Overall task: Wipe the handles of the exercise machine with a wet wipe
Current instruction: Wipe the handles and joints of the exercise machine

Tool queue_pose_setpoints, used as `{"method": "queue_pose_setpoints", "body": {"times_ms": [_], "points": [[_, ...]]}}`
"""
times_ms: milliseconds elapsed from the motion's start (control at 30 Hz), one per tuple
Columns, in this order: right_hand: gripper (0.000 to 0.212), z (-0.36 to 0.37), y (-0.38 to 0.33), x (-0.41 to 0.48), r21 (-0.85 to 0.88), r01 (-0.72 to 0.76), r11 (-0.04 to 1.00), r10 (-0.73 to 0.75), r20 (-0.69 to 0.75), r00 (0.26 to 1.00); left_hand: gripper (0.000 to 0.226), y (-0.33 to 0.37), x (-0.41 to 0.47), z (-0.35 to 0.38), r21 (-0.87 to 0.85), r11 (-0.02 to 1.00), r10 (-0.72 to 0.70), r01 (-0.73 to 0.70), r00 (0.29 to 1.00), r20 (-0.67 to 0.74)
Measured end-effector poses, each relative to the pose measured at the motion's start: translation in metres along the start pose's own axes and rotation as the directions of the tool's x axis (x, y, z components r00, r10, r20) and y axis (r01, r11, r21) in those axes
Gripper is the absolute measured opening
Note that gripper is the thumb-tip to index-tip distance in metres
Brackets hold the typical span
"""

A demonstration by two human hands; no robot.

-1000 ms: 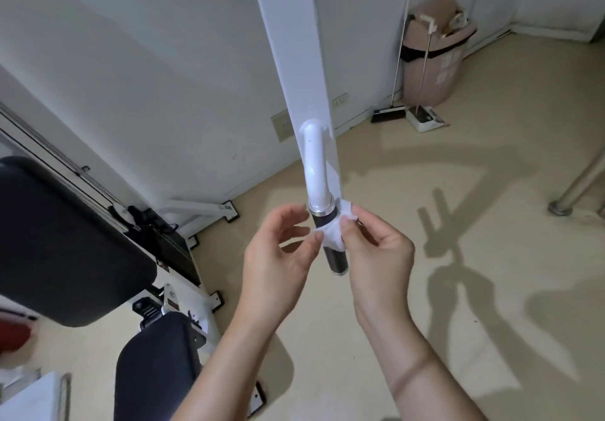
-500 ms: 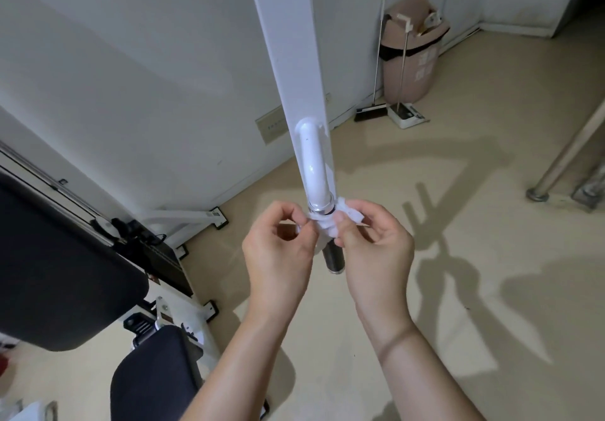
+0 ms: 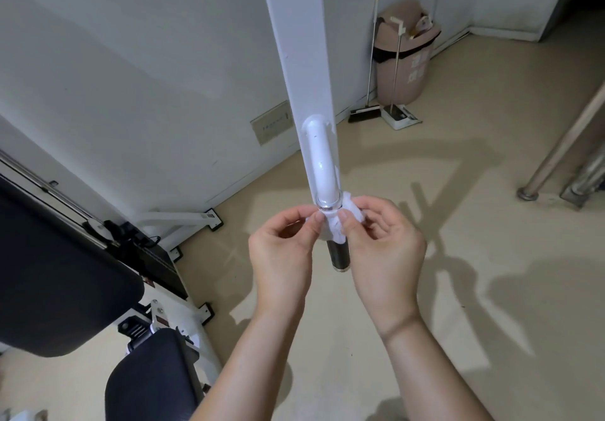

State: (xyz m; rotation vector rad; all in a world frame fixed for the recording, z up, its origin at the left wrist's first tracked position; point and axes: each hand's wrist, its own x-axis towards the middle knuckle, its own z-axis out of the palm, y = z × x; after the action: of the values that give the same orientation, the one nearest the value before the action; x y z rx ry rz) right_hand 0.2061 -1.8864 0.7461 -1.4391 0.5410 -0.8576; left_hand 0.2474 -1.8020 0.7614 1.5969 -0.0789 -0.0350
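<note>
Head view: left hand (image 3: 281, 250) and right hand (image 3: 383, 247) each pinch the crumpled white wet wipe (image 3: 337, 224), wrapped round the smooth round black handle (image 3: 339, 257) below a shiny ring.

White walls (image 3: 131, 77), beige floor (image 3: 491, 175) (hard shadows), pink bin (image 3: 406, 70) against wall.

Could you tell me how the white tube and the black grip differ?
The white tube is bare; the black grip has the wipe wrapped round its top. The tube joins the white bar; the grip ends free. The left hand and right hand pinch the wipe at the grip, not the tube. Both lie in one straight line.
</note>
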Motion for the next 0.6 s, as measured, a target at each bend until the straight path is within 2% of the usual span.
{"method": "queue_pose_setpoints", "body": {"times_ms": [133,233,300,367,433,500,600], "points": [[0.021,0.013,0.008,-0.008,0.103,-0.075,0.992,0.087,-0.112,0.99,0.014,0.0,-0.001,0.001,-0.135,0.985,-0.094,0.106,0.991,0.092],[0.025,0.021,0.014,-0.016,-0.057,0.025,0.998,-0.035,-0.183,0.983,0.011,0.004,0.006,0.003,-0.138,0.988,-0.068,0.073,0.997,0.046],[0.031,0.024,0.016,-0.018,-0.227,0.128,0.965,-0.165,-0.155,0.974,0.011,0.005,0.012,0.005,-0.104,0.994,-0.025,0.027,1.0,0.019],[0.03,0.019,0.019,-0.012,-0.315,0.174,0.933,-0.223,-0.127,0.966,0.011,0.003,0.015,0.006,-0.092,0.996,-0.008,0.01,1.0,0.018],[0.021,0.011,0.013,-0.002,-0.173,0.086,0.981,-0.104,-0.1,0.989,0.008,0.002,0.016,0.007,-0.099,0.995,-0.013,0.013,1.0,-0.001],[0.021,0.006,0.006,0.004,-0.012,-0.041,0.999,0.04,-0.076,0.996,0.004,-0.001,0.011,0.007,-0.122,0.992,-0.018,0.017,1.0,-0.013],[0.024,0.004,-0.004,0.004,0.099,-0.121,0.988,0.129,-0.079,0.988,0.014,-0.007,-0.006,0.009,-0.103,0.994,0.024,-0.021,0.999,0.029]]}}
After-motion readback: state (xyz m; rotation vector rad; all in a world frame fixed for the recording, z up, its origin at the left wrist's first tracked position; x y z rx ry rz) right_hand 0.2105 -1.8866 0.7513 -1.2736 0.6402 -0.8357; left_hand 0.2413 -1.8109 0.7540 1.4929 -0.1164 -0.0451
